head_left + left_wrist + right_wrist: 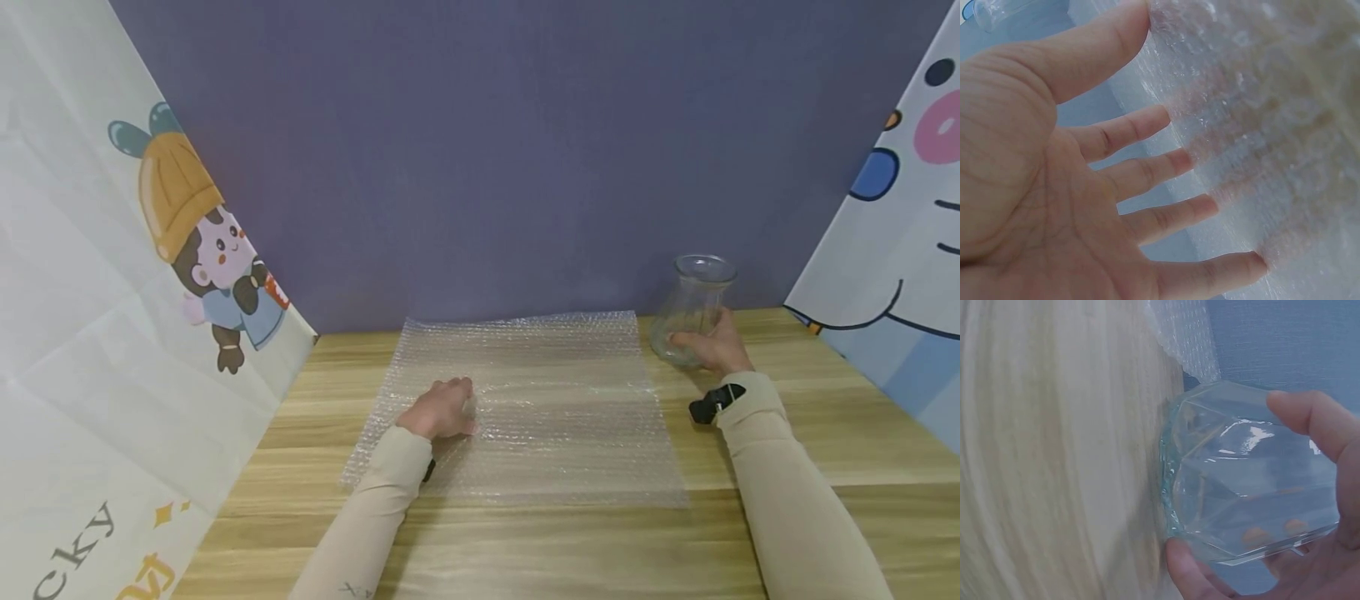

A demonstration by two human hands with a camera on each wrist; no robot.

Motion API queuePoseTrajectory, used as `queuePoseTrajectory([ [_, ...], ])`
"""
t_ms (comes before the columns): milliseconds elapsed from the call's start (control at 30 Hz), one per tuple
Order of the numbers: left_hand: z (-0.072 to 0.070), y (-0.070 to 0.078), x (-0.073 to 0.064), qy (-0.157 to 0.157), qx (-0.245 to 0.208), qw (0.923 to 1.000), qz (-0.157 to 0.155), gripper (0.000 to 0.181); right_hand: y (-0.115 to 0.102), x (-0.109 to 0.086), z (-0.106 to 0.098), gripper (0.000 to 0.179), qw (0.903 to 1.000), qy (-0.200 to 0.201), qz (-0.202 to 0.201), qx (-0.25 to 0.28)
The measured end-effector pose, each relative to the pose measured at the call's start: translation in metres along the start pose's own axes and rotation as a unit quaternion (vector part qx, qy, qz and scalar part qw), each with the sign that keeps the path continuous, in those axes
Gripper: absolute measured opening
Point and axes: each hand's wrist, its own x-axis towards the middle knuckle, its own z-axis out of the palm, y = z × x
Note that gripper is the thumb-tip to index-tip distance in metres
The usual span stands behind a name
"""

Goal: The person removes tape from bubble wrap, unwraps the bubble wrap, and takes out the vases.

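Note:
A sheet of clear bubble wrap [570,417] lies flat across the middle of the table. My left hand [442,408] is over its left part, and in the left wrist view the spread fingers [1147,175] are nearly straight with their tips at the wrap. To the right of the sheet, my right hand [722,346] grips a clear glass vase [686,304] with a flared rim. The vase is upright, its faceted base [1169,469] at or very close to the tabletop. Thumb and fingers are on opposite sides of the glass in the right wrist view.
A blue-grey panel [480,167] rises along the back edge of the wood-grain table [525,550]. White printed sheets with cartoon figures flank it, one on the left [75,250] and one on the right [892,250].

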Motion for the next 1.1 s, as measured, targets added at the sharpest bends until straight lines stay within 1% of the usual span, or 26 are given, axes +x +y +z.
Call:
queuePoseTrajectory([
  [100,0.000,0.000,0.000,-0.001,0.000,1.0000,0.000,0.078,0.001,-0.002,0.001,0.103,0.9998,0.007,-0.016,-0.006],
  [233,0.001,-0.001,-0.001,-0.003,-0.001,1.0000,-0.001,0.080,0.006,-0.004,0.005,0.097,0.9995,0.006,-0.028,0.014],
  [333,0.000,-0.001,-0.002,-0.003,-0.002,1.0000,-0.003,0.080,0.012,-0.004,0.009,0.097,0.9996,0.011,-0.019,0.019],
  [467,0.000,-0.001,-0.002,-0.004,-0.003,1.0000,-0.005,0.081,0.018,-0.004,0.011,0.101,0.9996,0.025,0.003,0.013],
  [533,0.000,-0.001,-0.001,-0.003,-0.004,1.0000,-0.004,0.081,0.019,-0.004,0.012,0.103,0.9994,0.026,0.009,0.019],
  [667,0.001,-0.002,0.000,0.000,-0.008,1.0000,0.000,0.081,0.019,-0.005,0.010,0.108,0.9997,0.012,0.020,-0.002],
  [767,0.001,-0.003,0.001,0.000,-0.009,1.0000,0.001,0.081,0.018,-0.006,0.008,0.108,0.9994,0.001,0.027,-0.022],
  [967,0.003,-0.002,0.002,-0.003,-0.011,0.9999,0.001,0.079,0.018,-0.011,0.005,0.106,0.9991,-0.018,0.036,-0.013],
  [1033,0.003,-0.001,0.001,-0.005,-0.011,0.9999,0.000,0.079,0.016,-0.012,0.005,0.102,0.9990,-0.025,0.036,0.007],
  [1100,0.003,-0.001,0.001,-0.008,-0.011,0.9999,-0.001,0.079,0.013,-0.014,0.002,0.097,0.9985,-0.044,0.030,-0.014],
])
